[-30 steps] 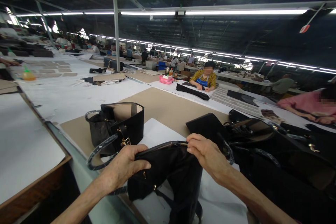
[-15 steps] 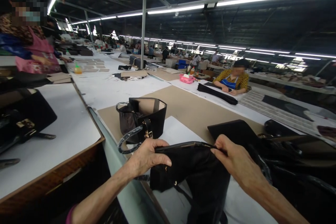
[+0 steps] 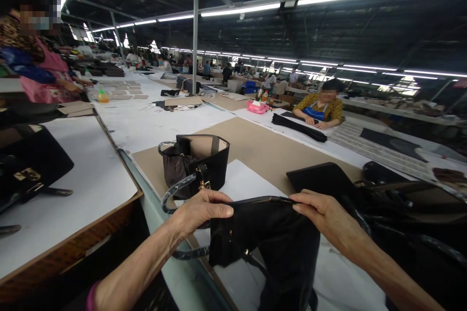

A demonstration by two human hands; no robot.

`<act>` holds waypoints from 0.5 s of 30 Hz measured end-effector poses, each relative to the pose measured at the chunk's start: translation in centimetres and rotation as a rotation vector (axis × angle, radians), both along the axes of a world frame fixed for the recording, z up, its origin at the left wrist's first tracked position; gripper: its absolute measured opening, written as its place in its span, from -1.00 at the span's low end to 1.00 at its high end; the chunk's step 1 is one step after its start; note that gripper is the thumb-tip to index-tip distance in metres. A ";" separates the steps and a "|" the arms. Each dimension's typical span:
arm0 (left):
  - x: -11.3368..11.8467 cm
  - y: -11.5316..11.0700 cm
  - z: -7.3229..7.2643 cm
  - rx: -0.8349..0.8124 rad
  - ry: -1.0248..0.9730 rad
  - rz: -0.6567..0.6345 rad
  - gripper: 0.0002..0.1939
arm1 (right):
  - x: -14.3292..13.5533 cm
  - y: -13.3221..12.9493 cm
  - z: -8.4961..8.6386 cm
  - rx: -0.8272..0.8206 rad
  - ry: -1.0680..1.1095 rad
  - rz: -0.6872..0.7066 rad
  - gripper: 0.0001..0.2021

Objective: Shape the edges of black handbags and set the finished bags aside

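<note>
A black handbag (image 3: 273,233) hangs by its top edge between my two hands, with small gold fittings and a plastic-wrapped handle at its left. My left hand (image 3: 202,211) pinches the left end of that edge between thumb and fingers. At the other end, my right hand (image 3: 317,206) grips the same edge with thumb and fingertips. Just beyond my left hand stands another black handbag (image 3: 215,163), its top open on a beige lining, with gold hardware and a wrapped handle. The lower part of the held bag drops out of sight below.
More black bags (image 3: 408,218) are heaped on the right. Another black bag (image 3: 40,170) lies on the left table (image 3: 102,155). Brown board (image 3: 251,136) covers part of the worktable. A co-worker (image 3: 319,107) sits across, and another person (image 3: 44,63) stands at left. A post (image 3: 195,39) rises behind.
The fingers of my right hand have straightened and shifted slightly left along the bag's edge. My left hand has kept its hold. The whole view has moved slightly.
</note>
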State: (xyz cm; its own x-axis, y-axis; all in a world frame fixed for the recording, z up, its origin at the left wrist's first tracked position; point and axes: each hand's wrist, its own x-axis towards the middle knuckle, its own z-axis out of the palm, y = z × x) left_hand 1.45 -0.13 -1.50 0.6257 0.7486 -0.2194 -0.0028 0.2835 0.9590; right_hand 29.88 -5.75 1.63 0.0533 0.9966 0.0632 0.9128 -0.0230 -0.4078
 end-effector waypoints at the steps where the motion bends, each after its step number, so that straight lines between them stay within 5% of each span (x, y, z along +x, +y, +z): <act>1: 0.1 0.1 0.0 -0.011 0.007 0.015 -0.69 | 0.1 0.0 0.0 -0.009 0.005 0.002 -0.73; 7: 0.9 -0.3 0.8 0.154 0.213 0.076 -0.78 | -0.5 -0.3 -0.6 0.076 -0.028 -0.105 -0.72; 15: 1.5 -1.3 2.1 0.928 0.686 0.089 -0.76 | -1.1 -0.9 -0.2 0.136 -0.070 -0.065 -0.72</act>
